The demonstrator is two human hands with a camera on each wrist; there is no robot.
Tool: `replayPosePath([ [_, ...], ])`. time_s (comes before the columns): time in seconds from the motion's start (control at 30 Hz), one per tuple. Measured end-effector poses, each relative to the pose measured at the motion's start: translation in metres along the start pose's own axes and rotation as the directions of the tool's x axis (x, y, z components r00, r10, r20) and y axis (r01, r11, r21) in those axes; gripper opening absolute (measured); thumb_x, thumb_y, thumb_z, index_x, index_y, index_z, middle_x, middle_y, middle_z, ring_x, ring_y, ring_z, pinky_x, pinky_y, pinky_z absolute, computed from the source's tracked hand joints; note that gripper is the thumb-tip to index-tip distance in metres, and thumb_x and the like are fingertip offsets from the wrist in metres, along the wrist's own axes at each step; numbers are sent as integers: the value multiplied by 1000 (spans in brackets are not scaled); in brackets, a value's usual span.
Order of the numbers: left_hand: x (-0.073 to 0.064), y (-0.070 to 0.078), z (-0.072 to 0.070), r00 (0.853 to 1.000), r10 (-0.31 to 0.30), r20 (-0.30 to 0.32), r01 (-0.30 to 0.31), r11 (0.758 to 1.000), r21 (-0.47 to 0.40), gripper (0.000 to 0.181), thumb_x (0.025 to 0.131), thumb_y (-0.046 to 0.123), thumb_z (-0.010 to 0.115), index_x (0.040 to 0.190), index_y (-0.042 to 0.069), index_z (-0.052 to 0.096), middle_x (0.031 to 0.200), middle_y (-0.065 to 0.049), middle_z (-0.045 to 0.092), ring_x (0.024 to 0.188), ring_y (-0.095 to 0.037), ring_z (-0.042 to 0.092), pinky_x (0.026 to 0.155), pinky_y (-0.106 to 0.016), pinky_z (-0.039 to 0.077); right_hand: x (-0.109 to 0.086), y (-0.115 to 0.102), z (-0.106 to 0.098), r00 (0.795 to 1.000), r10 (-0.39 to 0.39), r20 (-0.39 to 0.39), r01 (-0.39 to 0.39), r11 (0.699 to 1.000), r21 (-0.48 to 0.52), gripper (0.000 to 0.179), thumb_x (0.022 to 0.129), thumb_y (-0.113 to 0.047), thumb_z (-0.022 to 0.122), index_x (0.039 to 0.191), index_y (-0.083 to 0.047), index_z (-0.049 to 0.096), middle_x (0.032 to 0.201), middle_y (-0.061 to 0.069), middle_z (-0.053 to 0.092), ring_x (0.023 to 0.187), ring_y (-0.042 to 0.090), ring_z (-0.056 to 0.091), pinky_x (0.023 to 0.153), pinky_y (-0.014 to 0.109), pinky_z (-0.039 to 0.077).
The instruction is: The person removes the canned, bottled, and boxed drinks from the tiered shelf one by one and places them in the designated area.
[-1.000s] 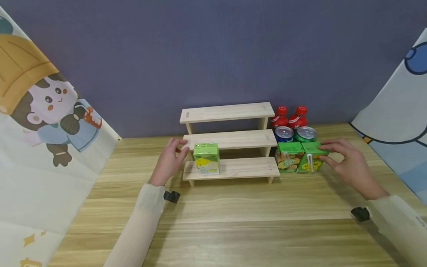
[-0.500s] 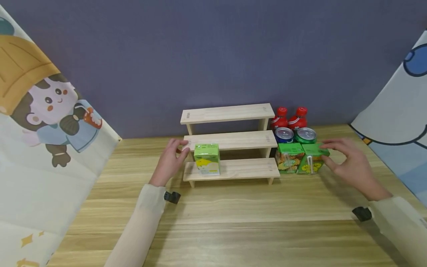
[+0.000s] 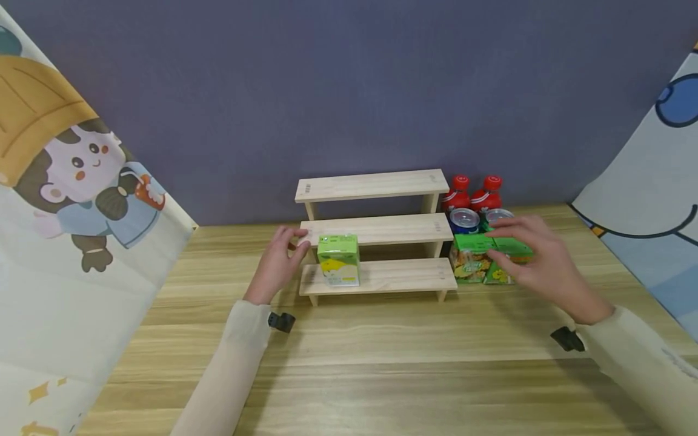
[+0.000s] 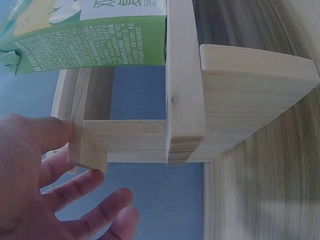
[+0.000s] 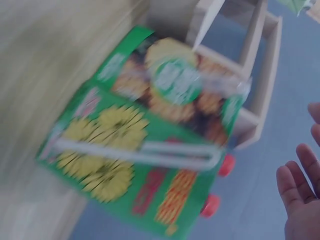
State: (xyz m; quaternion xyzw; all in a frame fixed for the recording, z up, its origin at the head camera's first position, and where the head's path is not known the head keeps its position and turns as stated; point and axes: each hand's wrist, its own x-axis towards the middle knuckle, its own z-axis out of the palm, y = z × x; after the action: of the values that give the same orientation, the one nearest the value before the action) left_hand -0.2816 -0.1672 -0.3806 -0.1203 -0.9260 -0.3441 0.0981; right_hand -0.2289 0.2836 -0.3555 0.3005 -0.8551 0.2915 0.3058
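My left hand (image 3: 275,263) grips the left end of the middle board of a three-tier wooden shelf rack (image 3: 403,275). In the left wrist view its thumb (image 4: 52,132) lies on the board and the forefinger is under it. A light-green drink carton (image 3: 339,260) with yellow fruit stands upright on the lowest tier. To the right of the rack, my right hand (image 3: 540,260) hovers by two green drink cartons, fingers loosely spread and holding nothing. One carton (image 5: 175,82) has a brown print; the other (image 5: 125,165) shows yellow flowers and a white straw.
Behind the two cartons stand a blue can (image 3: 465,225) and a green can (image 3: 497,215), partly hidden by my right hand. Two red-capped bottles (image 3: 458,195) are farther back. A grey-blue partition (image 3: 371,91) rises behind the rack on the wooden table (image 3: 354,375).
My right hand has let go of the flower-print carton and moved left, now in front of and above the carton pair. My left hand and the rack have stayed in place.
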Motion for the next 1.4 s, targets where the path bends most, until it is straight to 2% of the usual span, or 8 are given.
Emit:
replayPosePath([
  [0.17, 0, -1, 1, 1000, 6, 2, -6, 1000, -2, 35, 97, 29, 55, 125, 9, 56, 118, -6, 48, 95, -21, 53, 70, -34, 51, 16, -15, 13, 998, -51, 24, 50, 996, 72, 42, 63, 4, 82, 102, -8, 70, 115, 6, 60, 111, 24, 48, 97, 18, 31],
  [0.4, 2, -2, 2, 1000, 18, -13, -18, 1000, -7, 33, 97, 28, 55, 124, 9, 57, 115, -4, 49, 94, -21, 54, 70, -33, 51, 38, -32, 38, 989, -144, 26, 136, 970, 199, 47, 61, 4, 84, 103, -12, 69, 114, 7, 59, 109, 24, 49, 92, 21, 35],
  [0.63, -7, 0, -4, 999, 43, 5, -43, 999, -11, 33, 97, 28, 55, 123, 8, 57, 116, -5, 49, 93, -20, 54, 69, -33, 51, 49, -68, 58, 979, -183, 90, 162, 967, 198, 39, 70, -6, 82, 106, -12, 67, 115, 5, 58, 108, 20, 50, 89, 30, 41],
  [0.77, -13, 0, -7, 999, 50, 18, -50, 999, -13, 33, 97, 28, 55, 124, 8, 56, 118, -6, 49, 94, -21, 54, 70, -34, 51, 55, -89, 70, 973, -160, 165, 128, 973, 191, 36, 76, -15, 80, 109, -13, 66, 118, 3, 56, 111, 17, 49, 88, 34, 45],
  [0.93, -14, 1, -8, 999, 48, 19, -48, 999, -18, 34, 97, 27, 55, 124, 7, 56, 119, -8, 49, 95, -22, 54, 72, -35, 51, 67, -104, 87, 962, -129, 239, 76, 973, 218, 36, 81, -23, 77, 113, -14, 64, 123, 3, 53, 115, 15, 46, 92, 36, 45],
  [1.17, -15, 2, -10, 999, 42, 19, -42, 999, -22, 34, 96, 27, 56, 124, 8, 57, 118, -7, 49, 95, -22, 54, 71, -34, 51, 82, -120, 109, 952, -140, 273, 67, 963, 260, 39, 82, -27, 75, 116, -13, 62, 128, 4, 50, 119, 16, 45, 95, 36, 43],
  [1.4, -16, 2, -10, 999, 43, 16, -42, 999, -26, 34, 96, 27, 56, 124, 7, 57, 117, -6, 49, 93, -22, 54, 70, -34, 51, 92, -132, 125, 937, -123, 327, 37, 965, 259, 32, 81, -22, 77, 109, -13, 63, 122, 5, 51, 110, 14, 50, 90, 33, 46],
])
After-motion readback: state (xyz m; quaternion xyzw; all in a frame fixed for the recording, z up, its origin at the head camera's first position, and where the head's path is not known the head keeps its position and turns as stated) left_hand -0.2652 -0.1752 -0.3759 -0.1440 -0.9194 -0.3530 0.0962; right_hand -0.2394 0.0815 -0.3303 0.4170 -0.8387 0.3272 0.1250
